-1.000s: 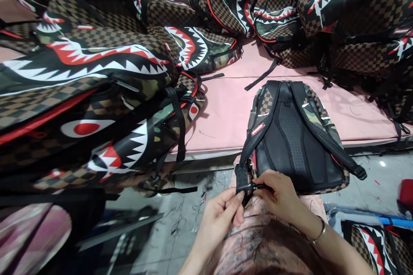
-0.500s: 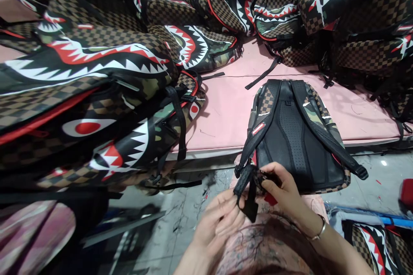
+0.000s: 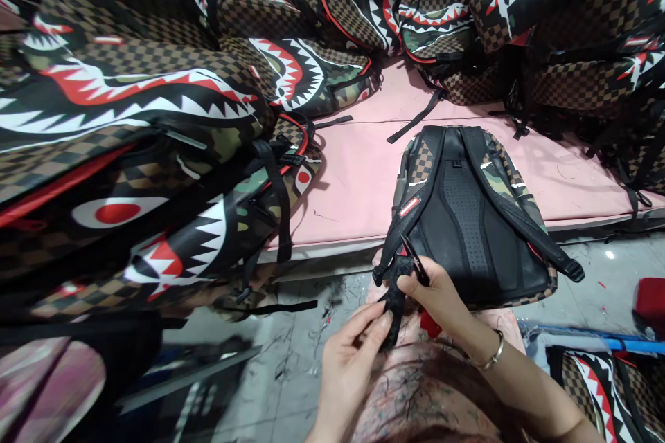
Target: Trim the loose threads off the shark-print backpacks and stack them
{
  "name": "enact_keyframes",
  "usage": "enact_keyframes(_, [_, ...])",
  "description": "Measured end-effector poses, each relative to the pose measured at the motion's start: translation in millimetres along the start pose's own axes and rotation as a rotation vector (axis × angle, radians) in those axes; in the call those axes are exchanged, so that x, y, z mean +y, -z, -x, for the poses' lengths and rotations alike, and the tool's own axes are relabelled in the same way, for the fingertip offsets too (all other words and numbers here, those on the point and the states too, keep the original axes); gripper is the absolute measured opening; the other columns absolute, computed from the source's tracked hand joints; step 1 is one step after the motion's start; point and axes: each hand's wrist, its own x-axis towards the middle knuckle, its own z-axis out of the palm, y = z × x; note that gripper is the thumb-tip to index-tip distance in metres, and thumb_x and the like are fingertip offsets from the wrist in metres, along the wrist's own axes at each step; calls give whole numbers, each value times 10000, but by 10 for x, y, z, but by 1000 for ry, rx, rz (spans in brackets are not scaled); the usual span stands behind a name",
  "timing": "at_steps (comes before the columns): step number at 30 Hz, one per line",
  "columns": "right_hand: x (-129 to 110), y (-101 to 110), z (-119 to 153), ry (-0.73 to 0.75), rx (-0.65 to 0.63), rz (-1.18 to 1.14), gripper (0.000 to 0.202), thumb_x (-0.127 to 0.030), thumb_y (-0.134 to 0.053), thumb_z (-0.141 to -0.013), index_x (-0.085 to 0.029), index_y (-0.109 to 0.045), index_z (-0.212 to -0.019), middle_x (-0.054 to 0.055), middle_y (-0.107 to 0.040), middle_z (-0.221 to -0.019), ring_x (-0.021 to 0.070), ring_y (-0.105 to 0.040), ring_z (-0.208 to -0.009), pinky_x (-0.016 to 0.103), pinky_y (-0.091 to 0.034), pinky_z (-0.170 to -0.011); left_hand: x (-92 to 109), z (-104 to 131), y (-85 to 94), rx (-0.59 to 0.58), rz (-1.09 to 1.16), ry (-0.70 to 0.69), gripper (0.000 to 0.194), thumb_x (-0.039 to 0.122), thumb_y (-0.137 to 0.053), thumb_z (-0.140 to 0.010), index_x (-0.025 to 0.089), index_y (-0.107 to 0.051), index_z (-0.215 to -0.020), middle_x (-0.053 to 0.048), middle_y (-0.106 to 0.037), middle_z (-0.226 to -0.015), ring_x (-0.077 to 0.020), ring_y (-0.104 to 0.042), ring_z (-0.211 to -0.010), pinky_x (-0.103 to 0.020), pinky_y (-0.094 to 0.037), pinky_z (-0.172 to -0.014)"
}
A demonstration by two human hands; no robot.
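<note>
A backpack (image 3: 464, 221) lies at the table's front edge with its black padded back and shoulder straps facing up. Just in front of its lower left corner, my left hand (image 3: 353, 353) is closed on a black webbing strap (image 3: 395, 311), pinching it between thumb and fingers. My right hand (image 3: 436, 294) is closed around black thread snips (image 3: 417, 261), their pointed end toward the backpack. Its thumb also presses near the strap's upper end. Something red (image 3: 430, 324) shows below my right palm; its kind is unclear.
Shark-mouth backpacks (image 3: 156, 104) are heaped along the left and back of the pink table (image 3: 353, 180); more backpacks (image 3: 582, 76) stand at the right. A pink round-topped seat (image 3: 52, 387) is lower left. Another shark-print bag (image 3: 597, 387) sits low right. Thread scraps litter the floor (image 3: 296, 353).
The strap between my hands has been turned and drawn straighter. The snips now point up toward the backpack, and my right thumb has come onto the strap. The view has shifted slightly right.
</note>
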Motion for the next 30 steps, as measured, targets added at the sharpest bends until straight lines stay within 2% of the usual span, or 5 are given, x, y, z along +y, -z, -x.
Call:
enact_keyframes(7, [74, 201, 253, 588, 213, 751, 234, -195, -422, -877, -200, -518, -1090, 69, -608, -922, 190, -543, -836, 326, -431, -738, 44, -33, -42, 30, 318, 193, 376, 340, -760, -582, 169, -708, -913, -82, -713, -952, -223, -632, -874, -273, -483, -747])
enact_keyframes(18, [8, 206, 235, 660, 34, 996, 212, -146, -459, -856, -182, -587, -1021, 65, -635, -827, 173, -537, -731, 301, -403, -652, -12, -32, -67, 26, 263, 124, 284, 308, -753, -611, 179, -720, -862, -36, -715, -883, -152, -613, -782, -222, -463, -702])
enact_keyframes(23, [-21, 219, 277, 604, -17, 764, 172, -158, -461, -853, -189, -601, -947, 43, -636, -772, 154, -543, -698, 277, -391, -632, -4, -53, 20, 41, 295, 115, 298, 290, -802, -535, 179, -722, -799, -24, -699, -829, -144, -601, -751, -219, -466, -674])
enact_keyframes(27, [7, 306, 268, 385, 94, 325, 137, -259, -506, -843, -210, -581, -947, 27, -637, -843, 151, -570, -759, 260, -423, -670, 134, -149, 260, -235, 509, 156, 403, 535, -691, -599, 184, -591, -428, 5, -497, -421, -102, -445, -400, -244, -385, -403])
enact_keyframes(30, [13, 380, 187, 204, 179, 162, 167, -303, -502, -845, -203, -570, -961, 21, -628, -867, 149, -574, -789, 253, -426, -692, 191, -381, 375, -336, 285, 26, 488, 602, -541, -706, 186, -584, -455, 10, -410, -377, -111, -404, -383, -258, -350, -406])
